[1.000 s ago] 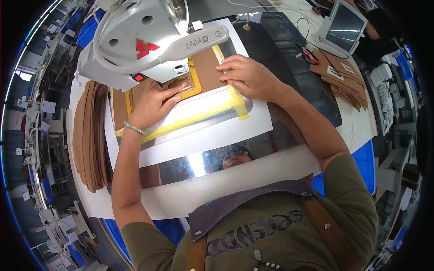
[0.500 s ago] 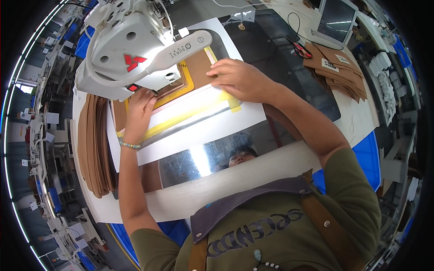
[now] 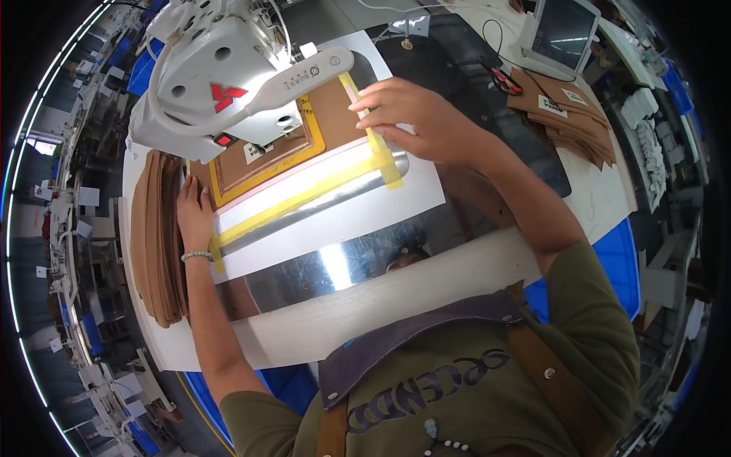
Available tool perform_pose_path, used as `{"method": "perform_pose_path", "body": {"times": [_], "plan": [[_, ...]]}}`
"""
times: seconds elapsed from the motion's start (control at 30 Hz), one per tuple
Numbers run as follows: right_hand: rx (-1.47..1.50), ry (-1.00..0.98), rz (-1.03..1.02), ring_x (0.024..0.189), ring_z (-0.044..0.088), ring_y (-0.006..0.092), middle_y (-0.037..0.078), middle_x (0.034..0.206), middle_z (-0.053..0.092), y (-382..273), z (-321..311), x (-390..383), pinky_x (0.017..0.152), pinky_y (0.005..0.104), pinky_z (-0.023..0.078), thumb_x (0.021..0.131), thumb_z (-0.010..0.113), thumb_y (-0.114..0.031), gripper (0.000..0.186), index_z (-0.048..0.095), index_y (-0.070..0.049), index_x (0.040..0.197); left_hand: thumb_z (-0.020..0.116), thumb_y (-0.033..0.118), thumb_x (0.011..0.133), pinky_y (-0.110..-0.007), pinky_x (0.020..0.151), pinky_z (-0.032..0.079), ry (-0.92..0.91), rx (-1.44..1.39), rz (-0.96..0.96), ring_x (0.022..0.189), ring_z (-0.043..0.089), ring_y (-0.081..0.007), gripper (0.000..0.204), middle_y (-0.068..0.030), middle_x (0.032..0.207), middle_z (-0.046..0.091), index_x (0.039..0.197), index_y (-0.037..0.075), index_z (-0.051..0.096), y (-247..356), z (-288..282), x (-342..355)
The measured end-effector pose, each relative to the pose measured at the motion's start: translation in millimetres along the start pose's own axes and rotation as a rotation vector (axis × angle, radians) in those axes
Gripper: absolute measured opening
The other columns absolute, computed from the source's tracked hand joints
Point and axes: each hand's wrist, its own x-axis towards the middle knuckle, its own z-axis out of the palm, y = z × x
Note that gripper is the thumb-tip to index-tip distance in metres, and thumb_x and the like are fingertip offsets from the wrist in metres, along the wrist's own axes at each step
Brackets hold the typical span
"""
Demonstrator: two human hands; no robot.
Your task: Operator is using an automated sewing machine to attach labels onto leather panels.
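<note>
A brown fabric panel (image 3: 335, 114) lies under the head of a white sewing machine (image 3: 205, 84), framed in part by a yellow rectangular frame (image 3: 266, 179). A pale label patch shows inside that frame. Yellow tape (image 3: 304, 199) runs along the near side of the layout, over a white sheet (image 3: 415, 186). My left hand (image 3: 196, 213) rests at the layout's left edge, fingers extended, beside a stack of brown pieces (image 3: 156, 244). At the right edge, my right hand (image 3: 419, 120) has its fingers stretched out and thumb apart, fingertips at the taped strip. Neither hand grips anything visible.
A white lamp arm (image 3: 304, 74) reaches across the machine head. On the right are more brown pieces (image 3: 563, 114), a red-handled tool (image 3: 505, 82) and a screen on a stand (image 3: 563, 34). A shiny metal plate (image 3: 304, 278) lies nearest me, and a blue bin (image 3: 613, 266) stands below.
My left hand has moved left and down from under the machine head to the layout's edge, exposing the label patch. My right hand has shifted slightly upward, fingers more spread.
</note>
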Motion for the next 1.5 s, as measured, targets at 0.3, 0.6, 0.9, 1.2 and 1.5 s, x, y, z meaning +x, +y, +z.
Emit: {"method": "perform_pose_path", "body": {"times": [0.3, 0.6, 0.9, 1.2, 1.5], "plan": [[0.033, -0.134, 0.081, 0.138, 0.059, 0.0305, 0.009, 0.137, 0.072, -10.9, -32.0, -16.0, 0.116, 0.0458, 0.047, 0.100, 0.069, -0.008, 0.022, 0.078, -0.007, 0.120, 0.054, 0.024, 0.112, -0.050, 0.120, 0.043, -0.021, 0.027, 0.108, 0.140, 0.054, -0.0412, 0.044, -0.0222, 0.155, 0.058, 0.148, 0.001, 0.064, 25.3, -8.5, -0.7], [-0.090, -0.262, -0.145, 0.143, 0.056, 0.0338, 0.020, 0.148, 0.064, -54.9, 72.8, 8.6, 0.120, 0.0469, 0.041, 0.102, 0.064, -0.012, 0.035, 0.070, -0.001, 0.134, 0.060, 0.017, 0.109, -0.043, 0.105, 0.050, 0.027, -0.211, 0.045, 0.122, 0.063, -0.0348, 0.034, -0.0178, 0.136, 0.068, 0.138, 0.005, 0.073, 108.4, -2.0, 7.0], [-0.215, -0.282, -0.129, 0.136, 0.062, 0.0305, 0.020, 0.141, 0.068, -37.5, 71.5, -8.2, 0.110, 0.0430, 0.046, 0.098, 0.062, -0.010, 0.037, 0.069, 0.000, 0.133, 0.068, 0.035, 0.103, -0.049, 0.072, 0.056, 0.045, -0.303, -0.040, 0.084, 0.074, -0.0458, 0.041, -0.0259, 0.091, 0.077, 0.117, -0.003, 0.073, 165.8, 30.2, 28.7], [-0.253, -0.237, -0.144, 0.129, 0.066, 0.0280, 0.017, 0.138, 0.070, -38.5, 70.5, -7.5, 0.104, 0.0404, 0.049, 0.098, 0.063, -0.013, 0.033, 0.073, 0.000, 0.126, 0.070, 0.013, 0.096, -0.043, 0.076, 0.057, -0.181, -0.554, -0.003, 0.078, 0.076, -0.0364, 0.049, -0.0226, 0.084, 0.075, 0.142, -0.002, 0.062, 127.6, -3.7, 25.0], [-0.207, -0.283, -0.120, 0.131, 0.063, 0.0291, 0.015, 0.140, 0.070, -36.7, 65.0, -4.4, 0.110, 0.0420, 0.048, 0.099, 0.065, -0.013, 0.032, 0.073, -0.002, 0.128, 0.077, 0.005, 0.089, -0.035, 0.112, 0.048, -0.259, -0.703, -0.154, 0.131, 0.063, -0.0217, 0.088, -0.0203, 0.139, 0.071, 0.168, 0.006, 0.039, 9.0, -94.3, -29.2]]}}
